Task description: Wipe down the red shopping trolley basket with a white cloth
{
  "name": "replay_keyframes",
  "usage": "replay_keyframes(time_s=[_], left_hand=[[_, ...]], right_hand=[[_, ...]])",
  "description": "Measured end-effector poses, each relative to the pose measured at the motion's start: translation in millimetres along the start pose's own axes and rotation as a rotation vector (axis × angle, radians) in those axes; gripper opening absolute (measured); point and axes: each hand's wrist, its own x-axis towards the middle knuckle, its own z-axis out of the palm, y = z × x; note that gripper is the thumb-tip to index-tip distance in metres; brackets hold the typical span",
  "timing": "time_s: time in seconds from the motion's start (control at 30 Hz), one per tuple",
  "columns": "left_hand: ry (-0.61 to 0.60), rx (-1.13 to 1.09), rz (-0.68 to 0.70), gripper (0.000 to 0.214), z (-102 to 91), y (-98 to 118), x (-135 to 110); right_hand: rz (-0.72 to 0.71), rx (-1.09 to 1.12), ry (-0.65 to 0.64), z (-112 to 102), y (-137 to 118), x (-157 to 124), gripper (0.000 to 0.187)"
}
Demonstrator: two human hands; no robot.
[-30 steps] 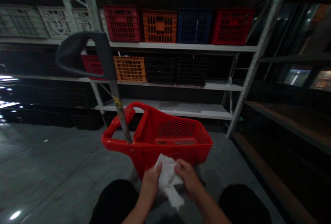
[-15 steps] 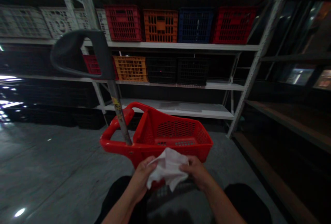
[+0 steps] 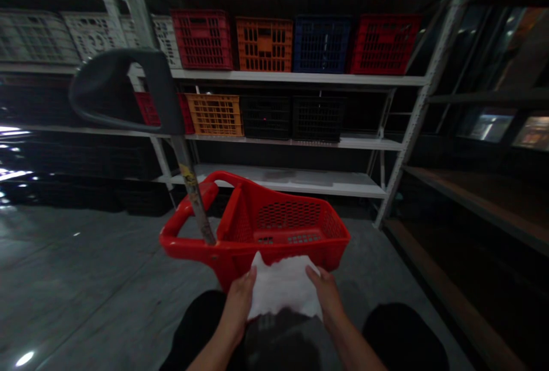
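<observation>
A white cloth or wipe (image 3: 283,286) is stretched out between my two hands, in front of the near side of a red plastic shopping cart (image 3: 274,254). My left hand (image 3: 240,299) pinches its left edge, thumb on top. On the opposite edge my right hand (image 3: 326,294) grips it the same way. The lower part of the cart's near side is hidden behind the cloth and hands. A metal pole (image 3: 193,188) with a dark grey loop handle (image 3: 169,91) rises from the cart's left end.
Behind the cart stands a white metal rack (image 3: 274,179) carrying red, orange (image 3: 265,45), blue (image 3: 322,44) and black crates. Darker shelves (image 3: 480,194) run along the right. Grey concrete floor (image 3: 107,268) spreads at left. My knees (image 3: 199,322) flank the hands.
The crumpled cloth has been spread wider and flatter between my hands. My right hand has shifted to its right edge. The whole view has moved slightly.
</observation>
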Motion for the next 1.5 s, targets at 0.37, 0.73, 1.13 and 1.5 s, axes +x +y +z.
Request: replay_keyframes(time_s=[0.37,0.73,1.13,1.5], left_hand=[[0.043,0.47,0.349,0.034,27.3,10.0,-3.1],[0.004,0.419,0.494,0.025,38.8,1.3,-30.4],[-0.314,-0.347,-0.038,0.024,10.2,25.6,-14.5],[-0.452,0.482,0.512,0.017,-17.0,60.4,-18.4]], right_hand=[[-0.332,-0.441,0.014,18.8,-7.9,-21.1,0.039],[-0.072,-0.011,-0.113,26.6,-24.3,-24.9,0.04],[0.071,-0.043,-0.626,11.3,-38.1,-20.0,0.041],[-0.274,-0.234,-0.59,7.2,-53.7,-1.0,0.037]])
